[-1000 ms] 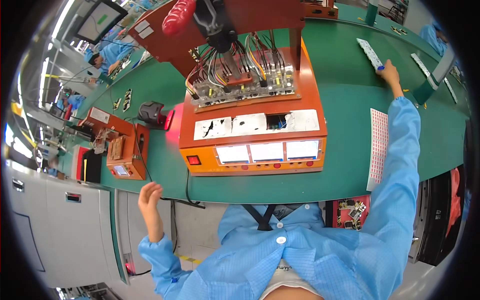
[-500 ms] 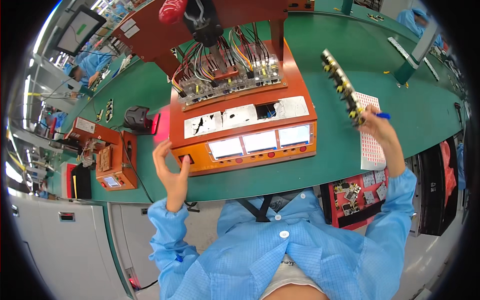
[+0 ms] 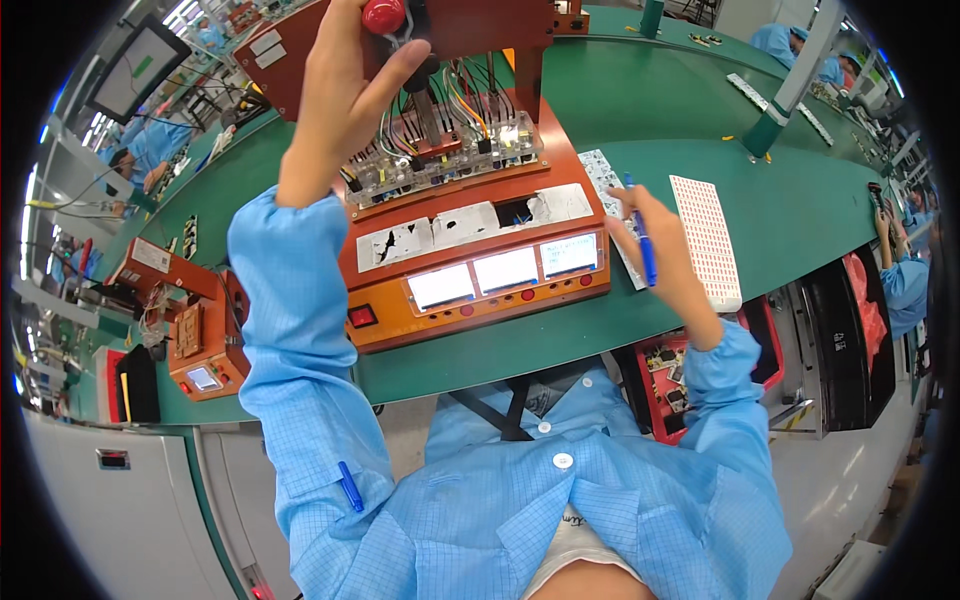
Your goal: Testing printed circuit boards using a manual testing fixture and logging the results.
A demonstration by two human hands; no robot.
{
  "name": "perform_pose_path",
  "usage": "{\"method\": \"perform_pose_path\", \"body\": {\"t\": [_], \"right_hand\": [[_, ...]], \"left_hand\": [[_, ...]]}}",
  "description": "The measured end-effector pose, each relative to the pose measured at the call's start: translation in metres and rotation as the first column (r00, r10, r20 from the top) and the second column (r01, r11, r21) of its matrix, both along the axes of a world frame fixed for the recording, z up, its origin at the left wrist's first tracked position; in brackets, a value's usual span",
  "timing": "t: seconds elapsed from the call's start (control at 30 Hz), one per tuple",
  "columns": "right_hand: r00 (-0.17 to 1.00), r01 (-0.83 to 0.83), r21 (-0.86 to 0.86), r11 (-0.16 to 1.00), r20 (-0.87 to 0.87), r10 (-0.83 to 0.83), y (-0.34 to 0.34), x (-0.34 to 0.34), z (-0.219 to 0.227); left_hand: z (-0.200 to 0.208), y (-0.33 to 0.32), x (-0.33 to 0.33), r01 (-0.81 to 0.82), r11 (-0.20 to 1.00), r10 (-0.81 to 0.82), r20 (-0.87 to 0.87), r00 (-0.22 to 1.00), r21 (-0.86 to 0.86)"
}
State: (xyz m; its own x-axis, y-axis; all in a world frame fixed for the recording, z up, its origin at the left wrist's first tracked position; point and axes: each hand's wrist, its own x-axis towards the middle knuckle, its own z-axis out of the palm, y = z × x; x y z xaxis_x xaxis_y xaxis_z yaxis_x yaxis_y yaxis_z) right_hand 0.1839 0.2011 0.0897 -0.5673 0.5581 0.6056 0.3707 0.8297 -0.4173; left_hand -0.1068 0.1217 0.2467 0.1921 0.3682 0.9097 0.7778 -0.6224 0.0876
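My left hand (image 3: 340, 105) is raised to the red ball knob (image 3: 383, 15) of the press lever on the orange test machine (image 3: 470, 215). Its thumb crosses in front of the lever stem, and the fingertips run out past the top of the picture. My right hand (image 3: 660, 240) has a blue pen (image 3: 647, 258) held between its fingers. Those fingers reach over a long pale circuit board strip (image 3: 602, 180) beside the machine's right side; whether they touch it I cannot tell. Wires run into a clear fixture (image 3: 450, 160) under the lever.
A sheet of red-marked labels (image 3: 706, 235) lies right of my right hand. A red tray with small boards (image 3: 655, 375) sits below the table edge. At left stand a smaller orange tester (image 3: 207, 345) and a monitor (image 3: 140, 68). Co-workers (image 3: 150, 150) sit farther off.
My left hand has risen from the machine's front left corner to the lever knob. My right hand has brought the strip left, down beside the machine. The right screen now shows text.
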Motion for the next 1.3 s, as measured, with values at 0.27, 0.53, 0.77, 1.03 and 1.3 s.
{"method": "perform_pose_path", "body": {"t": [0.27,0.53,0.77,1.03,1.3], "right_hand": [[0.970,0.053,0.086,0.995,-0.242,-0.031,-0.002,-0.043,-0.059],[0.977,0.018,0.061,0.998,-0.211,-0.005,-0.007,-0.046,-0.043],[0.986,0.076,0.094,0.993,-0.154,-0.061,0.001,-0.033,-0.049],[0.991,0.036,0.114,0.993,-0.129,-0.021,-0.002,-0.037,-0.041],[0.985,-0.116,0.088,0.989,-0.115,0.126,0.034,-0.070,-0.006]], "left_hand": [[-0.013,0.017,-0.005,0.034,0.993,-0.048,0.116,0.992,0.113],[0.034,0.023,-0.087,-0.603,0.790,0.613,-0.115,0.782,0.112],[0.148,0.115,-0.080,0.265,0.877,0.128,0.727,0.675,-0.400],[0.054,0.006,-0.138,-0.827,0.252,0.967,-0.096,0.236,0.502],[-0.175,-0.074,-0.083,-0.367,0.791,0.587,0.438,0.681,-0.490]]}}
